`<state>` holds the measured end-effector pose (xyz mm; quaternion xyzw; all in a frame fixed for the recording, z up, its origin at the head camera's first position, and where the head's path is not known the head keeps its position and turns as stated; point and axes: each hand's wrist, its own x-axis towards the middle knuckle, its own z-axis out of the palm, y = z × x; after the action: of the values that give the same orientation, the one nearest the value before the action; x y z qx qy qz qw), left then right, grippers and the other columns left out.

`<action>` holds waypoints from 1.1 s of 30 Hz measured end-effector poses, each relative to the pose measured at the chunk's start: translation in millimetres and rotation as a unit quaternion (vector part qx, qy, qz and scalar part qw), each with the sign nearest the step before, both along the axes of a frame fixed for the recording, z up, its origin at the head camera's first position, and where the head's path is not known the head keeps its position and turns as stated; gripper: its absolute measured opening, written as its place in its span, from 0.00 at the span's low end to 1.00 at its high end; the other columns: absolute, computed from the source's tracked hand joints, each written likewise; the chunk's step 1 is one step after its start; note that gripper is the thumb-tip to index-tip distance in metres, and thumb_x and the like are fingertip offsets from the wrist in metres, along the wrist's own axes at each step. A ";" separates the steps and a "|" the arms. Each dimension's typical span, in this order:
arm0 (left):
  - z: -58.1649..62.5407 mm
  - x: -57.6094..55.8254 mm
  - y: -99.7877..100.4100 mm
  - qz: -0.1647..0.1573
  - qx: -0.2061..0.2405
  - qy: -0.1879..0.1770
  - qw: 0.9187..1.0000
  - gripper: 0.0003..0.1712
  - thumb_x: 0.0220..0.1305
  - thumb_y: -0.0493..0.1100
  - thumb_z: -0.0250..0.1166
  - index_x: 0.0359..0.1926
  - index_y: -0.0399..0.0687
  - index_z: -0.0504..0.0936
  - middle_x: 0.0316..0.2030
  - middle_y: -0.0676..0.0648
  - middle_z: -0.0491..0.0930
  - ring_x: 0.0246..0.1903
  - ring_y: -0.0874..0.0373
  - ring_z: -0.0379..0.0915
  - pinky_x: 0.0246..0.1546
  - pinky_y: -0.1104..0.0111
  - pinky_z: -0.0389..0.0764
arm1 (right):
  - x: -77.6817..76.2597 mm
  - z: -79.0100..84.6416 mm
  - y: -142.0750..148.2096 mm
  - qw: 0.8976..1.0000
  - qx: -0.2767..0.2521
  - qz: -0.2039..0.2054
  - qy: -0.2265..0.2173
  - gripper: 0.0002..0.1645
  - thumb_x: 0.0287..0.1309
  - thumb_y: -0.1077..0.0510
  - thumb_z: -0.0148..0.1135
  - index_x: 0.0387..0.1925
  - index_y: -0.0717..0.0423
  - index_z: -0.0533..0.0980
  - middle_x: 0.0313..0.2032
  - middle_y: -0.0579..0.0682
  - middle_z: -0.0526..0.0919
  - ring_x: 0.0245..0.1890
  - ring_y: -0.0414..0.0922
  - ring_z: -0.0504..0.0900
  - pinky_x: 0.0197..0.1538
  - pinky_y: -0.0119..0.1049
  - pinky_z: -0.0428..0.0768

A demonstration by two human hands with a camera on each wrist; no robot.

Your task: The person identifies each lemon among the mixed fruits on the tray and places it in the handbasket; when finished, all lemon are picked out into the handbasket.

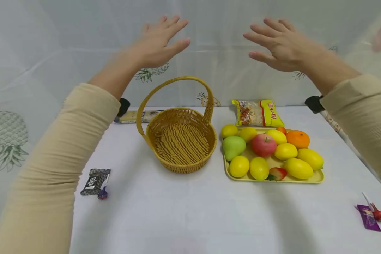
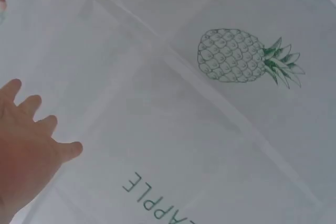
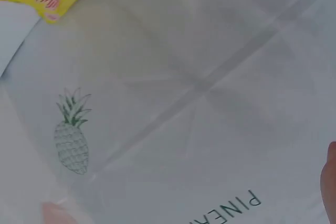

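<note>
Both hands are raised in the air, apart from everything on the table. In the head view my left hand (image 1: 162, 44) is up above and left of the wicker basket (image 1: 185, 165), fingers spread and holding nothing. My right hand (image 1: 277, 44) hovers higher than the yellow snack bag (image 1: 257, 113), its fingers also spread and bare. The basket has a tall arched handle and nothing inside. To its right is a pale yellow tray (image 1: 319, 177) with several lemons (image 1: 298, 168), a red apple (image 1: 264, 145), a green pear (image 1: 234, 147), an orange (image 1: 297, 139) and a strawberry (image 1: 277, 173).
A long packet (image 1: 127, 117) lies behind the basket. At left are a black wrapped snack (image 1: 95, 181) and a lollipop (image 1: 103, 193); at right, a purple packet (image 1: 368, 217) and a red lollipop (image 1: 379, 214). A pineapple-print curtain (image 1: 209, 63) hangs behind the table.
</note>
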<state>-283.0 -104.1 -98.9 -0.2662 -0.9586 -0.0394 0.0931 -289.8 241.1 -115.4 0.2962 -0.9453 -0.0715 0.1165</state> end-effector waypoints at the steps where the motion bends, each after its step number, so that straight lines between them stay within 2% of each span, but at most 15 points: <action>1: -0.8 4.1 -7.0 -0.010 0.007 0.002 1.000 0.36 0.76 0.62 0.33 0.77 0.58 0.36 0.75 0.51 0.29 0.72 0.53 0.18 0.67 0.50 0.21 | 5.7 -4.8 6.2 1.000 0.001 0.015 0.005 0.40 0.74 0.37 0.32 0.77 0.51 0.43 0.75 0.57 0.38 0.73 0.56 0.29 0.70 0.52 0.26; 6: -14.1 17.6 -44.6 -0.053 0.050 -0.006 0.997 0.35 0.76 0.58 0.37 0.77 0.55 0.40 0.76 0.48 0.34 0.73 0.53 0.22 0.70 0.55 0.26 | 33.4 -36.8 38.4 0.994 -0.019 0.098 0.031 0.36 0.74 0.39 0.38 0.76 0.48 0.51 0.74 0.56 0.48 0.74 0.56 0.38 0.71 0.53 0.32; 10: -38.5 17.0 -74.9 -0.062 0.110 -0.031 0.992 0.34 0.77 0.56 0.38 0.77 0.55 0.42 0.76 0.49 0.36 0.73 0.56 0.24 0.71 0.58 0.30 | 56.6 -69.7 63.8 0.988 -0.064 0.138 0.031 0.33 0.73 0.42 0.41 0.75 0.44 0.55 0.74 0.53 0.52 0.74 0.56 0.42 0.72 0.53 0.35; 15: -80.6 10.5 -111.0 -0.041 0.201 -0.067 0.977 0.33 0.77 0.54 0.39 0.77 0.52 0.44 0.76 0.47 0.38 0.73 0.53 0.29 0.71 0.54 0.33 | 83.3 -116.3 94.4 0.978 -0.163 0.131 0.007 0.31 0.71 0.49 0.49 0.73 0.43 0.59 0.73 0.47 0.54 0.73 0.54 0.45 0.72 0.54 0.38; 18: -108.6 10.4 -129.3 -0.004 0.240 -0.106 0.965 0.34 0.77 0.56 0.40 0.77 0.55 0.44 0.76 0.44 0.39 0.73 0.47 0.31 0.69 0.46 0.36 | 98.2 -147.4 113.4 0.965 -0.245 0.097 -0.001 0.30 0.69 0.57 0.51 0.71 0.49 0.63 0.72 0.40 0.56 0.73 0.46 0.47 0.71 0.56 0.40; 19: -119.0 10.0 -134.4 0.009 0.250 -0.120 0.961 0.35 0.77 0.57 0.41 0.77 0.56 0.43 0.75 0.44 0.39 0.73 0.44 0.32 0.68 0.43 0.37 | 103.3 -158.6 120.0 0.958 -0.276 0.080 -0.004 0.30 0.68 0.60 0.51 0.71 0.50 0.64 0.72 0.38 0.56 0.73 0.43 0.48 0.72 0.55 0.41; 21: -140.8 9.1 -142.6 0.034 0.268 -0.146 0.952 0.36 0.76 0.58 0.44 0.77 0.59 0.44 0.75 0.43 0.40 0.72 0.40 0.34 0.66 0.37 0.41 | 113.1 -180.6 132.8 0.940 -0.339 0.042 -0.004 0.30 0.67 0.64 0.49 0.70 0.52 0.65 0.70 0.34 0.59 0.69 0.33 0.54 0.72 0.45 0.45; 24: -174.4 7.0 -150.2 0.057 0.297 -0.180 0.936 0.36 0.75 0.58 0.47 0.77 0.59 0.47 0.75 0.41 0.44 0.72 0.37 0.38 0.63 0.33 0.46 | 126.6 -207.9 151.7 0.899 -0.436 -0.011 -0.031 0.29 0.70 0.66 0.43 0.70 0.54 0.64 0.66 0.33 0.65 0.60 0.27 0.63 0.65 0.25 0.56; 26: -196.1 6.5 -152.0 0.064 0.320 -0.198 0.924 0.36 0.75 0.56 0.48 0.77 0.56 0.49 0.74 0.38 0.48 0.71 0.36 0.41 0.62 0.33 0.49 | 132.8 -221.7 162.9 0.871 -0.488 -0.037 -0.048 0.27 0.72 0.65 0.39 0.70 0.55 0.63 0.63 0.33 0.68 0.55 0.27 0.68 0.57 0.16 0.62; 28: -216.7 6.7 -152.3 0.061 0.355 -0.219 0.907 0.36 0.75 0.54 0.49 0.77 0.52 0.50 0.72 0.35 0.50 0.70 0.35 0.44 0.62 0.35 0.52 | 135.4 -232.1 173.5 0.839 -0.537 -0.046 -0.079 0.26 0.74 0.64 0.37 0.70 0.57 0.64 0.60 0.35 0.71 0.52 0.29 0.72 0.48 0.16 0.72; 29: -226.0 7.4 -151.7 0.064 0.371 -0.230 0.898 0.36 0.74 0.54 0.50 0.76 0.50 0.50 0.71 0.33 0.52 0.69 0.34 0.47 0.62 0.35 0.54 | 135.8 -236.1 178.2 0.829 -0.548 -0.053 -0.095 0.25 0.75 0.64 0.37 0.69 0.55 0.65 0.59 0.34 0.72 0.52 0.29 0.73 0.45 0.17 0.74; 31: -242.5 9.1 -149.6 0.056 0.400 -0.248 0.880 0.36 0.74 0.53 0.52 0.75 0.45 0.52 0.71 0.34 0.53 0.68 0.33 0.49 0.62 0.37 0.57 | 135.5 -242.1 185.9 0.803 -0.575 -0.068 -0.139 0.24 0.76 0.61 0.36 0.67 0.49 0.68 0.55 0.33 0.75 0.49 0.28 0.76 0.41 0.19 0.77; 33: -255.6 10.8 -146.8 0.044 0.423 -0.265 0.865 0.35 0.74 0.50 0.53 0.74 0.43 0.55 0.70 0.34 0.56 0.67 0.35 0.53 0.62 0.40 0.60 | 135.2 -246.3 191.8 0.787 -0.580 -0.086 -0.191 0.23 0.77 0.58 0.36 0.65 0.42 0.70 0.52 0.31 0.76 0.47 0.28 0.77 0.39 0.22 0.79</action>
<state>-272.2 -251.0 -354.6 -0.1387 -0.8492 -0.5060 -0.0596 -154.7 432.9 -361.7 0.0975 -0.8332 0.5389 0.0766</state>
